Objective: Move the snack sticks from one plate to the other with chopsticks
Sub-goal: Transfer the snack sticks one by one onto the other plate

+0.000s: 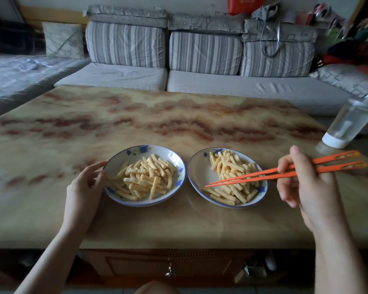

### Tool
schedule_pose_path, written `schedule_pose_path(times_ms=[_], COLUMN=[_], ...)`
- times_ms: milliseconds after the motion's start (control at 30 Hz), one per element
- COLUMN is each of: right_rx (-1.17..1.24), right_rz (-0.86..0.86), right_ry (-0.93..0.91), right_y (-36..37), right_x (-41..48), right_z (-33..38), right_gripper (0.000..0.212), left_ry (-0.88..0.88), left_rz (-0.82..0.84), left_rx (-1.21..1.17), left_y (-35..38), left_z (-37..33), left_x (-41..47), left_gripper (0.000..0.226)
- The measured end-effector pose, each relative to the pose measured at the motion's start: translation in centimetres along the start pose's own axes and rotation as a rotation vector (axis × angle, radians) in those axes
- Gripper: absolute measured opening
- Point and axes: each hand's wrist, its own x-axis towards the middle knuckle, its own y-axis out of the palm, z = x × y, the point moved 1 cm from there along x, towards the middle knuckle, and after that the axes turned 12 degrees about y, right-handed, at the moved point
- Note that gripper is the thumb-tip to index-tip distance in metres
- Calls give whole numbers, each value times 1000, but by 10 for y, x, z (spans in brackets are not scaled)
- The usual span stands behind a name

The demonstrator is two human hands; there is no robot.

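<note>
Though the yellow writing on the red bag (pixel 245 4) is too blurred for us to read, we see the right grip (pixel 302 183) pinching the orange chopsticks (pixel 263 175), tips nearly together over the snack sticks (pixel 232 172) in the right plate (pixel 200 170); more fill the left plate (pixel 115 160), its rim touched by the left grip (pixel 83 187), fingers loosely spread, on the table (pixel 136 115)
</note>
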Motion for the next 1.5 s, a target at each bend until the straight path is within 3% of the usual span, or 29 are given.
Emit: schedule_pose_path(times_ms=[267,600,933,1133,1500], right_rx=[-74,159,217,296,97], right_rz=[22,-115,-70,49,324], right_ry=[-7,-8,14,37,-45], right_y=[4,19,51,84,120], right_x=[-3,-7,-12,-26,-42], right_z=[-1,2,-1,-3,-17], right_gripper=[45,44,44,44,40], left_ry=[2,-4,0,-1,1], left_rz=[4,-4,-10,-5,4], left_rx=[-27,-12,-8,-21,-16], left_y=[1,1,1,1,1], left_z=[3,1,1,1,4], left_x=[0,1,1,1,1], left_gripper=[29,29,29,30,30])
